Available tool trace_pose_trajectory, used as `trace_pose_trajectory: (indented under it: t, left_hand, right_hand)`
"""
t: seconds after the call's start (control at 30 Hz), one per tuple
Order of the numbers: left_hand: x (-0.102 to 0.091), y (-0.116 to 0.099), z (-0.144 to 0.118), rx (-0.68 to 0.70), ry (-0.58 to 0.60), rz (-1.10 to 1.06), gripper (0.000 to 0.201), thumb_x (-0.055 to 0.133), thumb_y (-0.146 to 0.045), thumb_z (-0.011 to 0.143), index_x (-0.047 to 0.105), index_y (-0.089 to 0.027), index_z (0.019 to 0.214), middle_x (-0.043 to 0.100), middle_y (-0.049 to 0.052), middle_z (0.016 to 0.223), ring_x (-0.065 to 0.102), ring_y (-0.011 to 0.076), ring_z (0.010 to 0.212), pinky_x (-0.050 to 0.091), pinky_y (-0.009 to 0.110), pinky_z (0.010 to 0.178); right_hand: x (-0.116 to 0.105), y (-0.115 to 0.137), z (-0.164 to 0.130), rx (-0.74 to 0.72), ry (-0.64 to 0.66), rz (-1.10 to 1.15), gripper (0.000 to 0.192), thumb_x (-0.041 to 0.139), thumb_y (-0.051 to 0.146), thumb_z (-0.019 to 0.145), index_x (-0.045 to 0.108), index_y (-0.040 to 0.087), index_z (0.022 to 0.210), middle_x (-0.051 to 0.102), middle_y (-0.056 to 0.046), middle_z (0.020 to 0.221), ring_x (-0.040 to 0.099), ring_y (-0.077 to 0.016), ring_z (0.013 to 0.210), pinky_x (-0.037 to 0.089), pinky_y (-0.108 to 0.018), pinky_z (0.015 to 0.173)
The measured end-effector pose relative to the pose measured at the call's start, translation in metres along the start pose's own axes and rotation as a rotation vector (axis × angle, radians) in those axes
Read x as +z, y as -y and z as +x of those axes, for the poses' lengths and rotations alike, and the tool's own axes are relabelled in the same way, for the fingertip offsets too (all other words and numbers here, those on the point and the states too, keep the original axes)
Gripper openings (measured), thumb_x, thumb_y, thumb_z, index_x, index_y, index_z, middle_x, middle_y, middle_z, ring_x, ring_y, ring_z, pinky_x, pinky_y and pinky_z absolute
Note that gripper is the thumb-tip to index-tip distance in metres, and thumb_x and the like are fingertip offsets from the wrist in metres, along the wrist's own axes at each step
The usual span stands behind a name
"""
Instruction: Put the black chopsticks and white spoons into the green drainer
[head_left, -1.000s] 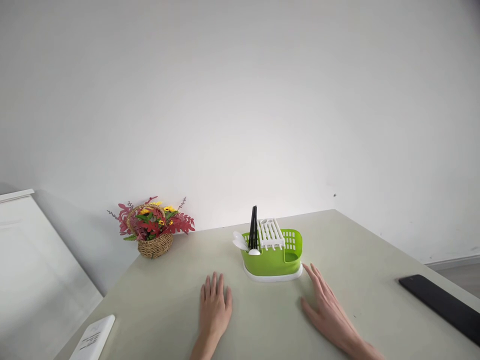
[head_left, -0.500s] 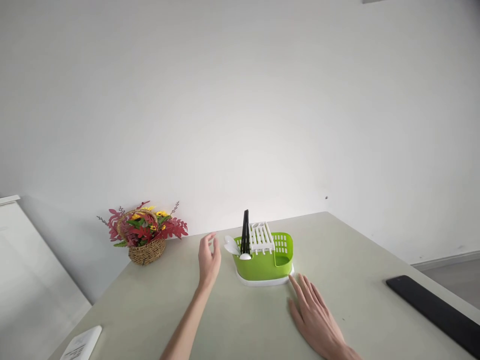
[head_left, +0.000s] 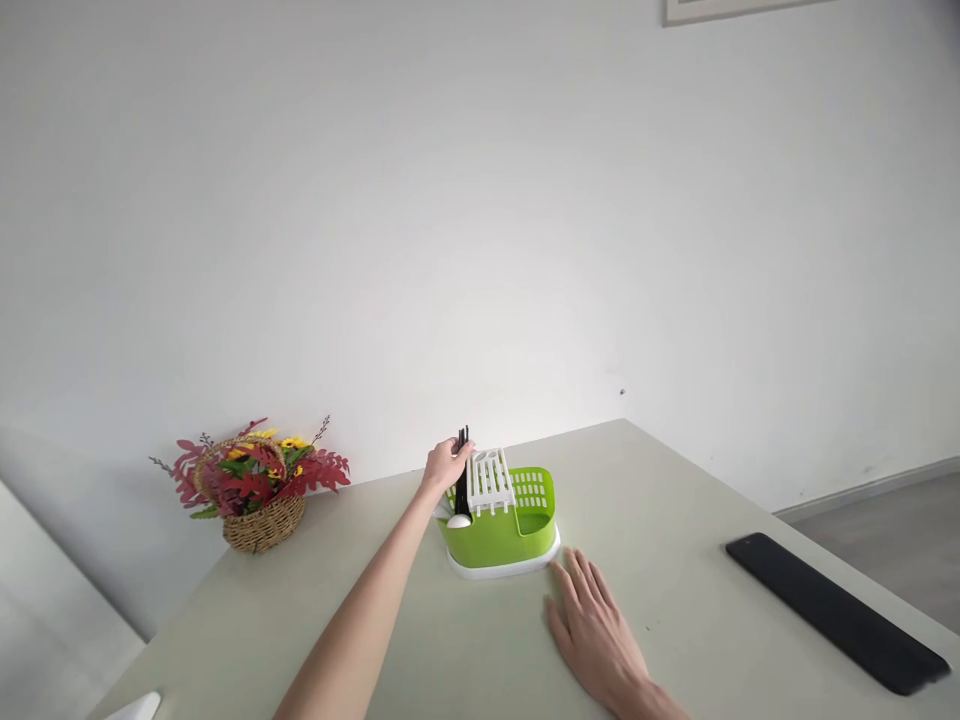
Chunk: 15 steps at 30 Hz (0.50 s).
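A green utensil holder (head_left: 491,545) with slotted walls stands on a white base tray (head_left: 504,571). Black chopsticks (head_left: 461,490) rise from its left part, and my left hand (head_left: 446,463) is closed around them near their tops. White spoons (head_left: 458,521) lean at the holder's left end, partly hidden behind my hand and wrist. Across the middle of the holder sits a white slatted rack (head_left: 490,479). My right hand (head_left: 596,630) lies flat on the table, fingers apart and holding nothing, its fingertips close to the tray's right front edge.
A wicker basket (head_left: 264,525) of red and yellow artificial flowers stands at the table's back left. On the right lies a long black flat object (head_left: 832,610). A white item (head_left: 139,707) shows at the lower left edge. The wall (head_left: 480,250) rises behind the table.
My left hand has moved from beside the holder to the chopsticks and closed on them. My right hand still rests on the table. The whole view has shifted slightly.
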<state>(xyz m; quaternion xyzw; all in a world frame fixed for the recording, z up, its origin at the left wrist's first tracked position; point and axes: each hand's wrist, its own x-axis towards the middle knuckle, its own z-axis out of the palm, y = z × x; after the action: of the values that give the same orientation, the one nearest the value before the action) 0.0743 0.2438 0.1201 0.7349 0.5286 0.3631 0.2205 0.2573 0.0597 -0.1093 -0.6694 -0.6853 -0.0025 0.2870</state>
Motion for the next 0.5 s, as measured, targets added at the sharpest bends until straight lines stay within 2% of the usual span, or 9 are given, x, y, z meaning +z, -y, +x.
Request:
trace_pose_trajectory:
  t: [0.13, 0.27, 0.37, 0.5]
  left_hand:
    - [-0.007, 0.004, -0.002, 0.035, -0.076, -0.092, 0.028, 0.066, -0.045, 0.087, 0.073, -0.021, 0.075, 0.081, 0.006, 0.085, 0.076, 0.0254, 0.086, 0.054, 0.032, 0.083]
    - [-0.024, 0.012, -0.002, 0.031, -0.228, -0.288, 0.031, 0.067, -0.048, 0.088, 0.073, -0.019, 0.083, 0.08, 0.007, 0.085, 0.078, 0.0236, 0.078, 0.058, 0.032, 0.078]
    - [-0.052, 0.017, 0.005, 0.008, -0.377, -0.477, 0.029, 0.068, -0.046, 0.09, 0.071, -0.017, 0.092, 0.08, 0.009, 0.093, 0.078, 0.0227, 0.08, 0.061, 0.034, 0.081]
    - [-0.107, 0.027, 0.007, -0.06, -0.568, -0.718, 0.016, 0.062, -0.03, 0.099, 0.066, -0.015, 0.095, 0.078, 0.008, 0.095, 0.079, 0.0195, 0.08, 0.063, 0.037, 0.085]
  right_hand:
    - [-0.002, 0.002, 0.001, 0.002, 0.016, 0.016, 0.059, 0.035, 0.045, 0.102, 0.046, 0.017, 0.152, 0.039, -0.01, 0.163, 0.026, -0.0292, 0.154, 0.026, -0.049, 0.126]
    - [-0.01, 0.005, 0.0, 0.005, 0.061, -0.01, 0.061, 0.032, 0.047, 0.102, 0.046, 0.015, 0.153, 0.037, -0.012, 0.163, 0.025, -0.0296, 0.154, 0.024, -0.048, 0.127]
    - [-0.014, 0.007, 0.001, 0.004, 0.084, -0.037, 0.061, 0.031, 0.047, 0.103, 0.046, 0.015, 0.153, 0.037, -0.012, 0.163, 0.025, -0.0293, 0.154, 0.024, -0.047, 0.127]
    - [-0.011, 0.005, 0.0, -0.01, 0.081, -0.048, 0.06, 0.032, 0.046, 0.103, 0.048, 0.015, 0.151, 0.037, -0.013, 0.163, 0.025, -0.0298, 0.154, 0.025, -0.048, 0.126]
